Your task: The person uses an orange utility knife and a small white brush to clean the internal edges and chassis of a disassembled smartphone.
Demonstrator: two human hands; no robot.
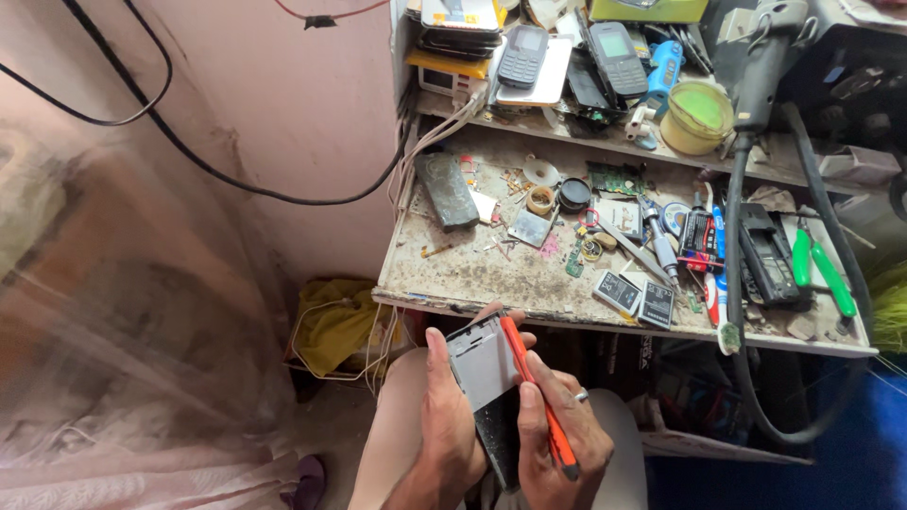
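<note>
My left hand (446, 416) grips a flat grey phone body (484, 364) with its dark screen end pointing down toward my lap. My right hand (557, 436) holds an orange-handled tool (537, 392), laid along the right edge of the phone with its tip near the phone's top corner. A ring sits on a finger of my right hand. Both hands are over my knees, just below the front edge of the workbench (491, 283).
The dusty workbench carries phone batteries (635, 297), a circuit board (616, 178), tape rolls, screwdrivers, green-handled pliers (824, 274) and a dark phone (448, 189). A shelf above holds keypad phones (522, 55), a green-lidded tub (697, 116) and a thick black cable (742, 312).
</note>
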